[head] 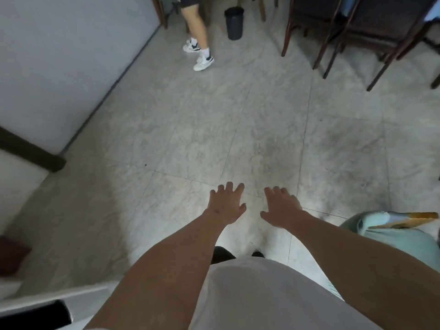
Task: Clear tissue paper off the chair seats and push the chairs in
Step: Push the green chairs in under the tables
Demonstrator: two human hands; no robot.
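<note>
My left hand (226,203) and my right hand (281,207) are stretched out side by side over the marble floor, palms down, fingers spread, holding nothing. Dark wooden chairs (338,32) stand at the top right, far from both hands; their seats are mostly out of sight. No tissue paper shows anywhere in the head view.
A person's legs in white trainers (202,55) walk at the top centre, beside a black bin (234,23). A white wall (59,55) with a dark baseboard runs along the left. A pale green covered object (395,234) sits at my right. Open tiled floor (214,127) lies ahead.
</note>
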